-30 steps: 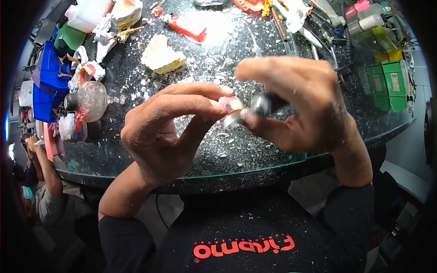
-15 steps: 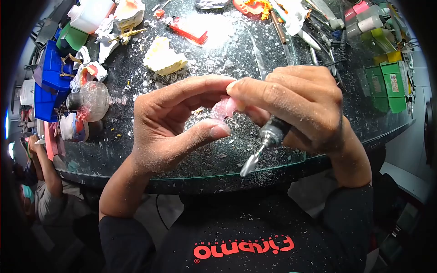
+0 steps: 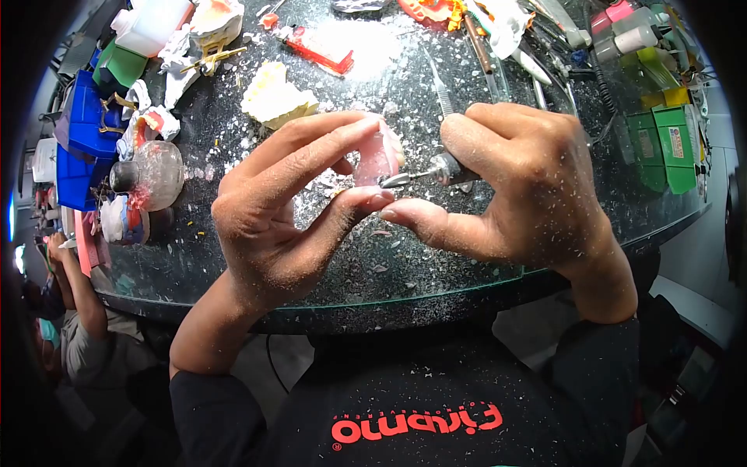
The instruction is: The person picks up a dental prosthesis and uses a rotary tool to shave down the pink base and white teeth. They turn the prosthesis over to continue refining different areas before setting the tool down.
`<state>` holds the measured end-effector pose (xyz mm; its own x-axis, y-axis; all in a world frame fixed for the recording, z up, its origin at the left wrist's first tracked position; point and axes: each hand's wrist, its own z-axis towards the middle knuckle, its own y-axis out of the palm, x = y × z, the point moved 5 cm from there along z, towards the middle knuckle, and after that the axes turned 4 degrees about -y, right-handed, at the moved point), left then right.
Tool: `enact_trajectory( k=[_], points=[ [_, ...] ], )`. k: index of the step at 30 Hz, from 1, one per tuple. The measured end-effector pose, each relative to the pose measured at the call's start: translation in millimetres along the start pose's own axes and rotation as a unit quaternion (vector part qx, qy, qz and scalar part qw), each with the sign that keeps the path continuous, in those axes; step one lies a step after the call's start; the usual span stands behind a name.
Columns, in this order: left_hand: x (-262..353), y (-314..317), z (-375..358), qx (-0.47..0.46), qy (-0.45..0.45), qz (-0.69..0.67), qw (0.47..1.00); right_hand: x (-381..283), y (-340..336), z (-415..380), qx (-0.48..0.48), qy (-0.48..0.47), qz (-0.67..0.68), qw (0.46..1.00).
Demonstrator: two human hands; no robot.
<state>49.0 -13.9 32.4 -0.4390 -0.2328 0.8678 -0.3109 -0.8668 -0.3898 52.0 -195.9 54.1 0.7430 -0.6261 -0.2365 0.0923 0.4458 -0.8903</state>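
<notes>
Between the fingertips and thumb of my left hand (image 3: 268, 206) is a pink denture (image 3: 375, 159), its pale teeth facing right. My right hand (image 3: 533, 183) is wrapped round a rotary handpiece (image 3: 447, 168), whose body is mostly hidden under the fingers. The metal bur (image 3: 398, 180) points left and meets the lower edge of the denture, as far as I can see. My right thumb is stretched out, its tip close to my left thumb. White dust covers both hands.
Shavings litter the dark table (image 3: 459, 268). Beyond the hands lie a cream plaster model (image 3: 274, 95), a red lighter (image 3: 320, 56) and a metal instrument (image 3: 440, 87). Left are a glass jar (image 3: 162, 173) and blue bins (image 3: 87, 132); right, green boxes (image 3: 674, 148). Another person's arm (image 3: 84, 292) shows at far left.
The right hand has let go of the denture and turned the handpiece, so the bur swung up from pointing down to the denture's edge. The left hand now holds the denture alone, more upright.
</notes>
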Motion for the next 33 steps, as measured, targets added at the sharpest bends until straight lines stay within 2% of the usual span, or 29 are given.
enact_trajectory(
  k=[3, 9, 12, 15, 24, 27, 30, 33],
  points=[
    [2, 0, 0, -0.005, 0.026, 0.025, 0.999, 3, -1, 1, 0.000, 0.021, 0.004, 1.000],
    [2, 0, -1, 0.004, -0.002, 0.010, 1.000, 0, -3, 0, 0.002, 0.011, -0.001, 1.000],
    [0, 1, -1, 0.003, -0.032, -0.023, 0.999, -1, -2, 0, 0.010, 0.011, 0.000, 1.000],
    [-5, 3, -1, 0.053, -0.009, -0.070, 0.996, -1, -1, -1, 0.006, 0.010, -0.003, 1.000],
    [-6, 4, -2, 0.040, -0.026, -0.099, 0.994, -1, -3, 2, 0.043, 0.012, 0.010, 0.999],
    [-7, 4, -2, 0.046, -0.030, -0.115, 0.992, -2, -4, 1, 0.017, 0.014, -0.001, 1.000],
    [-7, 4, -1, 0.051, -0.014, -0.095, 0.994, 0, -3, 2, 0.016, 0.022, 0.010, 1.000],
    [-1, 1, -1, 0.012, -0.017, -0.042, 0.999, 2, -3, 1, 0.027, 0.018, 0.009, 0.999]
  ],
)
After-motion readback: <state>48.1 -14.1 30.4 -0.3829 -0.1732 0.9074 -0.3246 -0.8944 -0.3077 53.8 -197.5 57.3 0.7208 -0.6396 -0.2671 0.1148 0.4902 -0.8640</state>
